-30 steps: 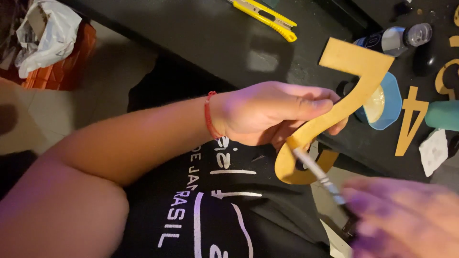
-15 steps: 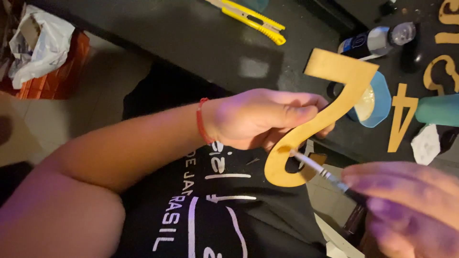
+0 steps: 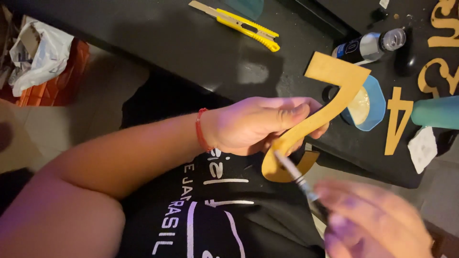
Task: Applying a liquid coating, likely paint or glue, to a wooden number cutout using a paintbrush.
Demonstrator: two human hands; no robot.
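A: Left hand (image 3: 260, 125) closed around middle of yellow cutout numeral (image 3: 325, 102), shaped like a two, held up over lap, in front of black table (image 3: 181, 48) edge. Red cord bracelet (image 3: 201, 130) on wrist.

B: Right hand (image 3: 373, 222)?

A: Low right in frame, blurred. Pinching thin brush (image 3: 299, 179) by handle, fingers curled tight. Brush tip touching numeral's lower curl, just below left fingers.

B: Orientation of numeral?

A: Tilted, top bar toward table, curled foot toward chest. Top bar overlapping view of blue octagonal dish (image 3: 370, 109).

B: Dish contents?

A: Pale, creamy. Cannot tell what.

B: Rest of table?

A: Yellow utility knife (image 3: 239, 20) far side, blade out. Dark bottle with silver collar (image 3: 368, 45) lying beside numeral's top. Cutout four (image 3: 397, 119) flat right of dish, more yellow cutouts (image 3: 440, 76) beyond. Teal object (image 3: 437, 112) at right edge, white scrap (image 3: 423, 148) below.

B: Floor?

A: Orange crate (image 3: 62, 71) with white bag (image 3: 38, 52), upper left.
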